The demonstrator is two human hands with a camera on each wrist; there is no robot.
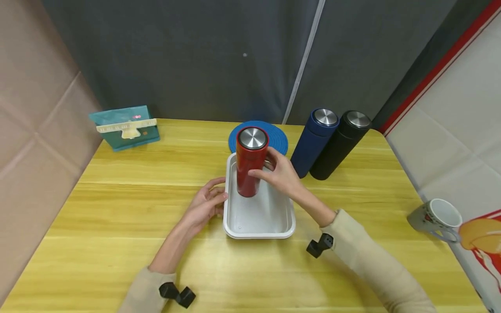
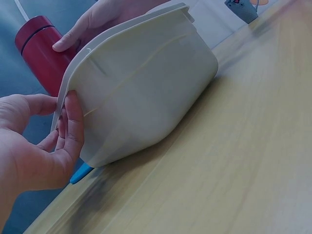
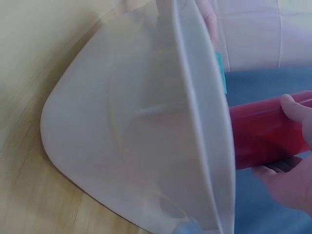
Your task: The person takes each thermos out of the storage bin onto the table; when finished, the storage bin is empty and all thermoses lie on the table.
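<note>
A tall glossy red flask point(image 1: 249, 167) with a brushed steel cap stood upright inside the white tray point(image 1: 258, 228) on the wooden table point(image 1: 117, 208), gripped by the right hand point(image 1: 282, 174), while the left hand's point(image 1: 205, 204) relaxed fingers touched the tray's rim.

left hand point(image 1: 205, 204) fingers straight, right hand point(image 1: 282, 174) curled gripping

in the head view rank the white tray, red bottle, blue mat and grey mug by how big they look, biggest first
1. white tray, clearly the largest.
2. red bottle, held by the right hand.
3. blue mat, though the bottle hides part of it, so its place against the bottle is unsure.
4. grey mug, smallest.
</note>
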